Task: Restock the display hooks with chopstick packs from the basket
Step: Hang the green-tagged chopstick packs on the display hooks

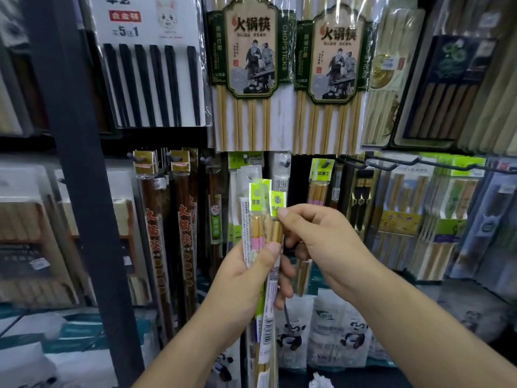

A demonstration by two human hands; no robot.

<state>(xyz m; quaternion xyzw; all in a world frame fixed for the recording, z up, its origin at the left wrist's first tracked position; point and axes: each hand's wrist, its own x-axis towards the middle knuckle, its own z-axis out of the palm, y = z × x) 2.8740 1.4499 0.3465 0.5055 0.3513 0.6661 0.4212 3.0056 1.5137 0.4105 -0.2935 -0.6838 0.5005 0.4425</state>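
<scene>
1. Post (75, 163): dark and upright, at far left in front of the shelving.
2. Black set (151, 79): six black sticks on a white card, upper row, just right of the post.
3. Brown packs (156, 233): two long red-brown sleeves with gold headers. They hang from lower-row hooks beside the post.
4. Left hand (246, 275): fingers are curled round a bundle (260, 228) of narrow chopstick packs, with the thumb pressed across its front. The bundle stands upright at centre, in front of the lower hook row.
5. Bundle detail: clear sleeves, lime-green headers, bamboo-coloured sticks. One pack has a pink band, and a barcode strip runs down below the thumb.
6. Right hand (321, 242): thumb and forefinger pinch the green header (277, 201) of the rightmost pack at the bundle's top. The other fingers are curled. A gold-toned pack shows under them; I cannot tell whether it is held.
7. Hot-pot packs (249, 65): two large green-labelled sets of pale sticks, hanging side by side on the upper row above the hands.
8. Panda bags (338, 331): white bags, low, below the right wrist.
9. Black hooks (391, 163): prongs jutting out at right, above hanging bamboo sets.
</scene>
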